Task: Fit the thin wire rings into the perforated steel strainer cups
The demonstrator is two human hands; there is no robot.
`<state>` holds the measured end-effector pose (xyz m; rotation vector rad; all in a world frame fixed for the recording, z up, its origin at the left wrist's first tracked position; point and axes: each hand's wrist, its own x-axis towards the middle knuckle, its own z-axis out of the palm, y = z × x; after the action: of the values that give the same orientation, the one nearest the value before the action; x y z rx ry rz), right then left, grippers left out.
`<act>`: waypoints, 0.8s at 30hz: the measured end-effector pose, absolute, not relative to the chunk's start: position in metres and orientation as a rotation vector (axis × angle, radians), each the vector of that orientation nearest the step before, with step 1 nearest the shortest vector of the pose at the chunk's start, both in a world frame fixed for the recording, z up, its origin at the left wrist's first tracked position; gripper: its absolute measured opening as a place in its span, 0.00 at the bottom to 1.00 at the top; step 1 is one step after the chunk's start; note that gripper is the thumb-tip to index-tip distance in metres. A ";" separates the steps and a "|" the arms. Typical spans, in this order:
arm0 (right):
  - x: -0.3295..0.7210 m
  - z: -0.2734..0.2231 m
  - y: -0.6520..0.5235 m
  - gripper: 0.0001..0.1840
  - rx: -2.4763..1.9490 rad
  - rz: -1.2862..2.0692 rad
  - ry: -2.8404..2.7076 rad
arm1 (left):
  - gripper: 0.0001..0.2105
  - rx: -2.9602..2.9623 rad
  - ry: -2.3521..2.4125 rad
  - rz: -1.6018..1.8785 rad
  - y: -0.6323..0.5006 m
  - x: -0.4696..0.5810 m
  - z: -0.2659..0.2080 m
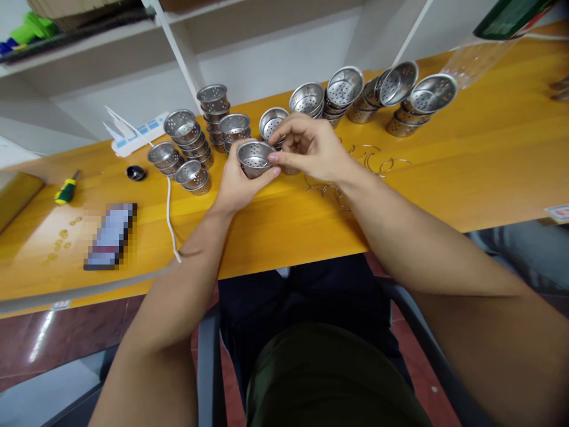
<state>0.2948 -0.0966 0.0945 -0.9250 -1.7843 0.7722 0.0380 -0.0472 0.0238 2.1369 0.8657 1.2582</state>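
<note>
My left hand (240, 187) is wrapped round a perforated metal strainer cup (255, 155), its open mouth turned up toward me. At the cup's right rim, the thumb and fingers of my right hand (311, 145) are pinched. Whether they grip the rim or some small piece there cannot be made out. Behind my hands stand more such cups, among them a stack (235, 126) and another cup (273, 123) partly covered by my right hand. Thin bent wire rings (376, 161) lie on the table beside my right wrist.
Stacked cups (189, 133) stand at left and more stacks (424, 98) at right. On the wooden table (466, 178) are a phone (111, 237), a screwdriver (67, 191), a small black round part (136, 172), a white cable (169, 207), a power strip (140, 135) and a clear bottle (478, 62).
</note>
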 end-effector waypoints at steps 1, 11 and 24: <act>0.296 0.095 -0.097 0.42 -0.931 0.719 -1.813 | 0.46 2.140 0.875 1.271 -0.044 0.036 0.022; 0.293 0.082 -0.094 0.35 -0.836 0.544 -1.978 | 0.52 2.146 0.900 1.261 -0.041 0.036 0.018; 0.347 0.090 -0.060 0.07 -1.301 0.427 -1.737 | 0.45 2.117 1.072 1.373 -0.024 0.012 0.018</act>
<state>0.3475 -0.0596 0.0900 -1.3014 -1.7368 0.4271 0.0125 -0.0242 0.0178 2.1165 1.0720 1.3731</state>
